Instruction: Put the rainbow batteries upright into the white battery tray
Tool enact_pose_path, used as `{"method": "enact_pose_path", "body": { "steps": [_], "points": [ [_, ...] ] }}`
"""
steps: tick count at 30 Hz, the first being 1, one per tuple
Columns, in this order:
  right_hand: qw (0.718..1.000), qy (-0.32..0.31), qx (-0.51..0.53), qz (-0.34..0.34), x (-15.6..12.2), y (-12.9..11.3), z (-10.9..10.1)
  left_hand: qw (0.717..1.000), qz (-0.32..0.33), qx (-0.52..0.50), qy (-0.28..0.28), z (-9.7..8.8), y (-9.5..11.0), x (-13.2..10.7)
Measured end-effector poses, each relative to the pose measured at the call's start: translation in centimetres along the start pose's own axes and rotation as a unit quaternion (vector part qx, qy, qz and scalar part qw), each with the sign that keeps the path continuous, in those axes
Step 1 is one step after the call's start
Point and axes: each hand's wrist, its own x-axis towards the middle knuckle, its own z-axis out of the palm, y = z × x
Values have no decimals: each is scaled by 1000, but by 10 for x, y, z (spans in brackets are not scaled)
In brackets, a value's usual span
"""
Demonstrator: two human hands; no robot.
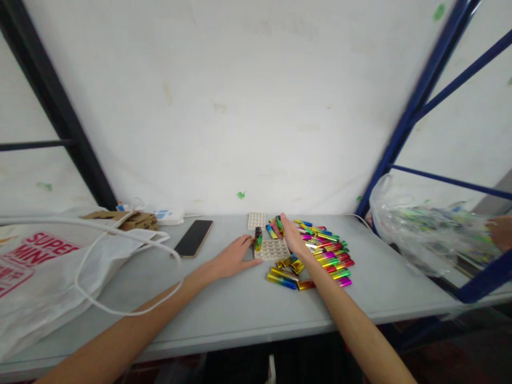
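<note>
A beige tray (276,250) with rows of round pockets lies on the grey table. At its left end two dark-topped, shiny lighters (258,240) or so stand upright; the exact number is hard to make out. My left hand (232,258) rests beside that end, thumb and fingers apart, fingertips close to the standing lighters and thumb at the tray's near edge. My right hand (293,234) is over the tray's far right side, its fingers closed round a green lighter (279,224). To the right spreads a loose heap of metallic coloured lighters (330,253), partly behind my right forearm.
A second beige tray (256,221) lies near the wall. Left of my hands are a dark phone (194,238), a cardboard box (132,220) and a white plastic bag (52,272) with a white cable (116,310) looping past it. A clear bag (424,229) sits by the blue frame (394,133).
</note>
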Motion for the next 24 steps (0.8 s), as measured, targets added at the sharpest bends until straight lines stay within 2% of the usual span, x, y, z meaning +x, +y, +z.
{"method": "enact_pose_path", "body": {
  "steps": [4,8,11,14,17,19,24],
  "points": [
    [992,5,-94,-89,-5,-7,-5,1000,7,-2,12,1,1,-1],
    [969,21,-179,-171,-8,-12,-7,1000,7,3,10,1,1,-1],
    [966,-10,-195,-168,-12,-15,-6,1000,3,5,10,1,0,-1],
    [973,-41,-167,-152,-15,-16,-2,1000,4,0,16,2,0,-1],
    [971,-119,-163,-132,-16,-14,0,1000,12,-3,19,3,-1,-1],
    [959,-155,-198,-129,-15,-11,0,1000,12,3,18,3,-1,-1],
    [929,-151,-291,-172,-12,-7,-2,1000,13,12,21,4,-1,-1]
  ]
}}
